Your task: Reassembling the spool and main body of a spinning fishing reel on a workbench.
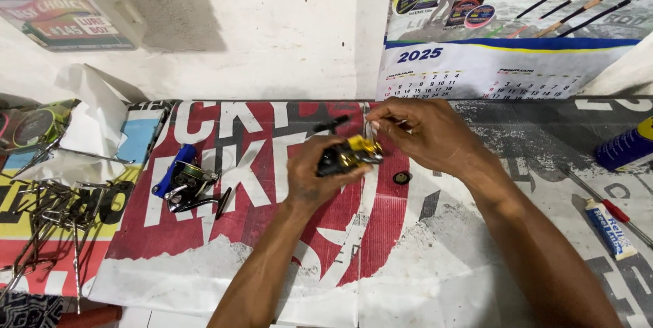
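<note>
My left hand [314, 173] grips a black and gold fishing reel body [348, 154] above the printed banner on the table [408, 260]. A black handle knob [332, 124] sticks up from the reel. My right hand [425, 134] pinches a thin metal tool [368, 126] with its tip down at the top of the reel. A small black round part [402, 178] lies on the banner just right of the reel, under my right wrist.
A blue and silver reel assembly [187, 182] lies left of my hands. Several metal tools [51, 216] and crumpled white paper [92, 124] sit at far left. A small tube [610, 229], a blue can [626, 146] and a screwdriver [622, 216] are at right. A wall calendar [490, 73] hangs behind.
</note>
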